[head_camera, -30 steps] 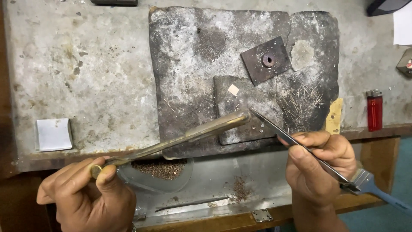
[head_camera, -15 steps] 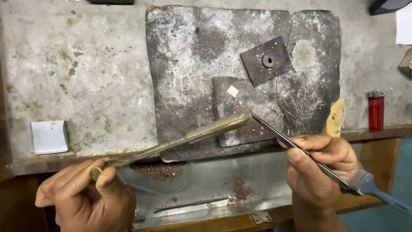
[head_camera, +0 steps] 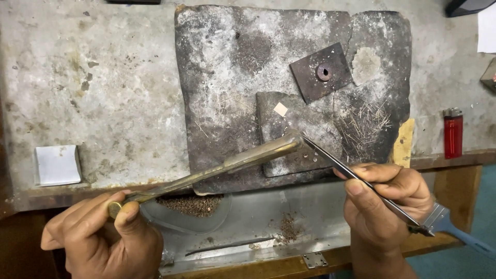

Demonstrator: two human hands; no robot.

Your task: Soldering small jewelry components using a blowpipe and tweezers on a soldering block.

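Grey, stained bench top (head_camera: 103,93) runs across the far half of the view. White square pad (head_camera: 58,165) lies at far left near the bench edge. Left hand (head_camera: 106,243) sits at near left, fingers curled shut around the butt end of a long brass-coloured tube (head_camera: 217,168), thumb pressed on top. Tube slants up to the right, its far tip over the small grey slab (head_camera: 299,134). Below the tube, a clear curved dish (head_camera: 191,217) holds brown filings, resting in a metal tray (head_camera: 310,206) under the bench edge; a smaller heap of brown filings (head_camera: 287,228) lies on the tray floor. Big dark charred block (head_camera: 217,77) fills the centre of the bench; the small slab lies on it, with a tiny pale square chip (head_camera: 280,109) on top. Rusty square plate with a centre hole (head_camera: 320,72) sits further back and to the right. Thin wire bits (head_camera: 368,121) are scattered right of the slab. Tweezers (head_camera: 351,173) meet the tube tip at the slab, and tiny beads lie just beside the tips. Right hand (head_camera: 387,201) pinches the tweezers between thumb and fingers, closed grip. Yellowish scrap (head_camera: 403,143) sits at the block's right edge. Blue-handled brush (head_camera: 457,232) pokes out behind the right hand. Red lighter (head_camera: 453,133) stands at far right on the bench.
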